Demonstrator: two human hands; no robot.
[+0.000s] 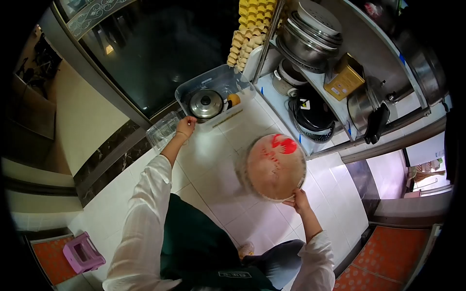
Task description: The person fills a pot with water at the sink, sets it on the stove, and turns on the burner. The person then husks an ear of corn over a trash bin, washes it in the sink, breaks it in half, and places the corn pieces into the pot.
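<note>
My left hand (186, 126) is closed, fingers together, at the near-left corner of a clear plastic bin (216, 120); what it pinches, if anything, is too small to make out. Inside the bin sit a lidded steel pot (206, 104) with a black knob and a brownish-yellow item (234, 100). A clear plastic piece (162, 131) lies beside my left wrist. My right hand (299, 201) grips the near-right rim of a round tub (274, 169), its pinkish-tan top printed in red. The tub's left side is blurred.
At the right, a metal shelf (335, 109) holds stacked steel bowls (308, 41), a yellow tin (344, 77), black pans (313, 111) and a steel pot (364, 106). Egg trays (252, 29) stand behind the bin. A purple stool (83, 253) is at lower left, on the floor tiles' side.
</note>
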